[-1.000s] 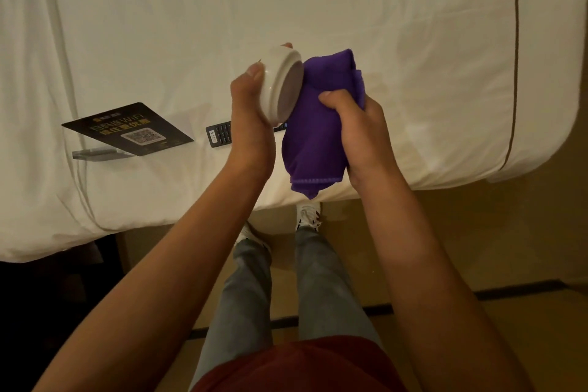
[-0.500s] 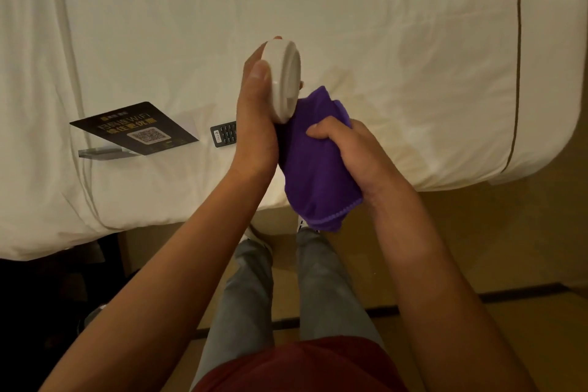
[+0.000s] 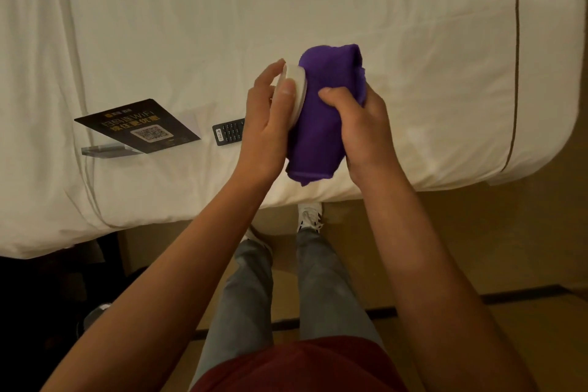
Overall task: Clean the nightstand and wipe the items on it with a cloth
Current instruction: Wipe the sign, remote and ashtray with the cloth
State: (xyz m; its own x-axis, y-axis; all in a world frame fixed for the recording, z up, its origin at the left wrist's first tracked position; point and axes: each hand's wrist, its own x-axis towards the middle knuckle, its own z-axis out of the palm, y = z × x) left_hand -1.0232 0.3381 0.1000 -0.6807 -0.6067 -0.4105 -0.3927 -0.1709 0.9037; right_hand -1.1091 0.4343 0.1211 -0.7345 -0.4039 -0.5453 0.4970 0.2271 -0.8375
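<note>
From the head view, your left hand (image 3: pixel 265 124) grips a round white dish (image 3: pixel 294 91) on edge above the bed (image 3: pixel 318 9), thumb across its near rim and the other fingers (image 3: pixel 270 73) curled behind it. Your right hand (image 3: pixel 358 124) clenches the bunched purple cloth (image 3: pixel 321 99), which presses against the dish's right face (that face is hidden). On the bed to the left lie a dark remote (image 3: pixel 229 131) and, just beside it, a black WiFi card (image 3: pixel 138 124).

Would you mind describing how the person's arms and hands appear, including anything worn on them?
Both forearms are bare to the frame's lower edge: no sleeves, watch or bracelets. The left hand and right hand wear no gloves or visible rings; fingernails look short and unpainted.
</note>
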